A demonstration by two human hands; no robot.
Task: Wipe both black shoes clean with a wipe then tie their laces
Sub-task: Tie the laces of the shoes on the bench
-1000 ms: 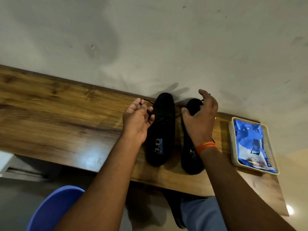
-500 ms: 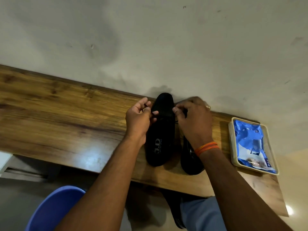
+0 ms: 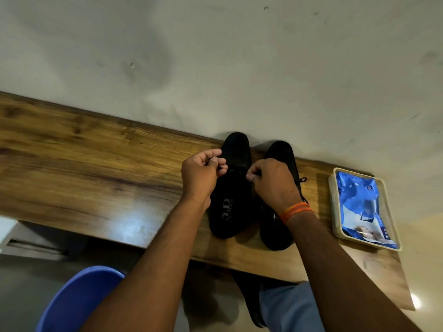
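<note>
Against a pale, scuffed wall runs a wooden bench (image 3: pixel 96 168), and on it, near the back edge toward the right end, two black shoes stand side by side with toes to the wall. A second ago the hands were spread wide, the right hand up over the right shoe (image 3: pixel 280 161); now both have drawn in over the left shoe (image 3: pixel 233 188). The left hand (image 3: pixel 200 174) has its fingers (image 3: pixel 217 161) curled, pinching what looks like a lace end at the shoe's left side; the lace itself is too dark to make out there. The right hand (image 3: pixel 273 183) pinches at the shoe's right side, thumb and forefinger closed on something small, probably the other end. A knotted lace (image 3: pixel 302 180) shows on the right shoe, so that one seems already tied. I judge the left shoe's knot is being pulled tight, the task near its end. Wipes in a blue pack (image 3: pixel 359 207) lie in a cream tray (image 3: pixel 332 200) near the right end.
</note>
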